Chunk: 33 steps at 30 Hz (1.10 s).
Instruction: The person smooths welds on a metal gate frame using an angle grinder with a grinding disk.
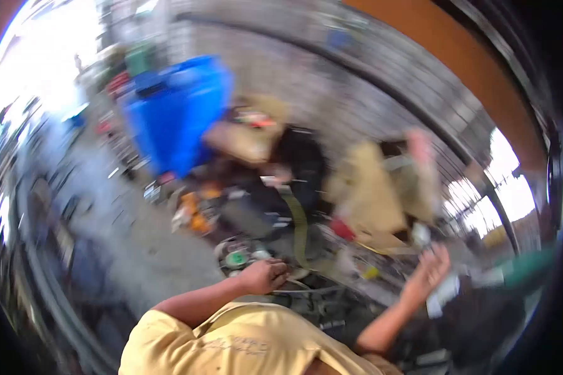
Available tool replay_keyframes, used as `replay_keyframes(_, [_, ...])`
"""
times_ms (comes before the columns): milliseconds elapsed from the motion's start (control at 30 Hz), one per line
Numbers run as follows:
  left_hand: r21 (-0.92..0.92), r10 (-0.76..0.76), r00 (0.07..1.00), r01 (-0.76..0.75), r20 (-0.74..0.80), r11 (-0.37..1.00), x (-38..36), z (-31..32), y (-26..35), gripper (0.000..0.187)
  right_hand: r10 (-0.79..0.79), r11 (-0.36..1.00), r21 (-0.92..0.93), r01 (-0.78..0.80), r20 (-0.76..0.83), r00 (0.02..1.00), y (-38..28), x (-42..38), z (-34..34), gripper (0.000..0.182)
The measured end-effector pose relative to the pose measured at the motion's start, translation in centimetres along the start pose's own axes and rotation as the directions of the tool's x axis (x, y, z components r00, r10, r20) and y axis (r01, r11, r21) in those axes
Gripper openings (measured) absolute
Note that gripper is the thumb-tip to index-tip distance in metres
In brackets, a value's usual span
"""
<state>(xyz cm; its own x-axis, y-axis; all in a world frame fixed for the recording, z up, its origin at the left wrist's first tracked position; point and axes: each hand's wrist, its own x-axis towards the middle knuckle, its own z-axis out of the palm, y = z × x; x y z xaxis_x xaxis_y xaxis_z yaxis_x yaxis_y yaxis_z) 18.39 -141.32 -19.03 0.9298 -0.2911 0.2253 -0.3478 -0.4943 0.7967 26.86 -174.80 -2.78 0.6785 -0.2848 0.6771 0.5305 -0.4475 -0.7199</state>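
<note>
My left hand [266,276] is closed, knuckles up, in front of my yellow shirt [225,340]. A pale cord [306,289] runs close by its fingers; what the hand holds, if anything, I cannot make out. Just beyond it lies a cluster of small parts with a round green piece [236,257]. Off to the right, my right hand [430,270] is raised with its fingers loosely apart, blurred by motion. Near its fingertips is a small whitish item [421,234], and a white flat piece [443,295] shows beside the wrist.
A large blue sack [178,115] stands at the back left by a corrugated wall [294,75]. Cardboard boxes [372,194] sit to the right. Between them are a black bag [301,159], an olive strap [298,225] and an orange item [197,215]. Mixed scrap covers the ground.
</note>
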Motion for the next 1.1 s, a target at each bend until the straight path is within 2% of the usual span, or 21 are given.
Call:
replay_keyframes(67, [0.022,-0.306,0.950,0.308,-0.064,0.951,-9.9,-2.4,-4.8,0.025,-0.077,0.997,0.017,0.075,0.089,0.993,-2.3,-4.8,4.7,0.039])
replay_keyframes(100, [0.030,-0.448,0.890,0.452,-0.081,0.892,-14.6,-3.9,-6.6,0.026,-0.107,0.992,-0.027,0.120,0.302,0.947,-3.2,-7.0,7.1,0.039])
replay_keyframes(133, [0.024,-0.571,0.818,0.573,-0.072,0.819,-19.6,-5.0,-8.1,0.027,-0.049,0.997,-0.022,0.070,0.504,0.863,-3.5,-9.5,10.1,0.037])
replay_keyframes(200, [-0.077,-0.711,0.660,0.717,-0.242,0.692,-28.8,-6.8,-10.7,0.031,0.055,0.989,0.032,-0.142,0.821,0.569,-7.2,-17.0,18.8,0.038])
replay_keyframes(233, [-0.142,-0.761,0.544,0.773,-0.352,0.618,-32.9,-7.5,-11.5,0.032,0.030,0.997,-0.045,0.060,0.974,0.224,-13.7,-20.0,21.7,0.038])
replay_keyframes(267, [-0.196,-0.788,0.427,0.812,-0.443,0.550,-36.7,-8.1,-11.4,0.032,0.079,0.960,-0.042,0.276,0.989,-0.124,-19.9,-22.4,23.8,0.038])
replay_keyframes(300, [-0.299,-0.813,0.302,0.820,-0.498,0.488,-40.3,-9.7,-10.8,0.033,-0.136,0.918,0.266,0.294,0.907,-0.399,-21.7,-24.5,26.7,0.041])
replay_keyframes(333, [-0.391,-0.819,0.177,0.811,-0.545,0.436,-43.4,-10.8,-10.4,0.033,-0.311,0.804,0.551,0.224,0.711,-0.631,-23.1,-26.8,29.0,0.044])
replay_keyframes(367, [-0.480,-0.814,0.055,0.784,-0.578,0.394,-46.2,-11.9,-10.1,0.033,-0.382,0.773,0.612,0.166,0.659,-0.648,-25.4,-28.6,30.8,0.045])
replay_keyframes(433, [-0.560,-0.785,-0.113,0.762,-0.609,0.325,-51.6,-12.6,-10.7,0.035,-0.508,0.693,0.718,0.062,0.548,-0.665,-30.4,-32.0,34.1,0.045])
replay_keyframes(467, [-0.599,-0.763,-0.192,0.743,-0.618,0.298,-53.6,-12.8,-11.3,0.037,-0.589,0.639,0.768,0.036,0.519,-0.619,-32.3,-33.3,35.7,0.046])
replay_keyframes(533, [-0.695,-0.753,-0.322,0.678,-0.573,0.239,-56.8,-13.1,-12.0,0.036,-0.596,0.628,0.775,0.065,0.533,-0.601,-35.0,-35.5,39.0,0.045])
replay_keyframes(567, [-0.738,-0.745,-0.385,0.642,-0.544,0.207,-57.8,-13.2,-12.4,0.036,-0.540,0.651,0.752,0.102,0.553,-0.634,-36.3,-36.4,40.6,0.046])
replay_keyframes(633, [-0.784,-0.775,-0.415,0.599,-0.477,0.162,-59.0,-13.3,-13.4,0.038,-0.502,0.644,0.755,0.123,0.539,-0.676,-36.8,-38.8,44.2,0.047])
replay_keyframes(700, [-0.739,-0.753,-0.390,0.647,-0.530,0.185,-60.0,-12.8,-15.4,0.041,-0.440,0.633,0.760,0.147,0.509,-0.739,-38.0,-41.6,48.2,0.049])
replay_keyframes(733, [-0.743,-0.796,-0.329,0.635,-0.509,0.213,-60.8,-13.3,-16.4,0.042,-0.432,0.628,0.767,0.128,0.481,-0.763,-38.6,-42.9,50.1,0.049])
replay_keyframes(767, [-0.746,-0.834,-0.263,0.622,-0.485,0.238,-61.6,-14.4,-17.7,0.043,-0.423,0.625,0.773,0.111,0.455,-0.784,-39.2,-44.3,52.1,0.050])
replay_keyframes(833, [-0.742,-0.850,-0.243,0.630,-0.467,0.228,-62.7,-18.8,-19.3,0.043,-0.380,0.608,0.784,0.124,0.425,-0.821,-41.5,-46.6,56.6,0.054])
replay_keyframes(967, [-0.675,-0.857,-0.215,0.712,-0.468,0.190,-64.9,-28.8,-26.7,0.042,-0.415,0.657,0.748,0.091,0.460,-0.785,-44.9,-50.3,68.4,0.053])
replay_keyframes(1067, [-0.644,-0.879,-0.151,0.737,-0.453,0.205,-65.3,-38.2,-31.0,0.042,-0.437,0.577,0.786,0.222,0.526,-0.729,-48.0,-52.2,77.9,0.051])
replay_keyframes(1100, [-0.632,-0.877,-0.141,0.746,-0.459,0.210,-65.2,-42.0,-31.8,0.043,-0.498,0.561,0.805,0.193,0.514,-0.698,-50.0,-52.3,80.5,0.050])
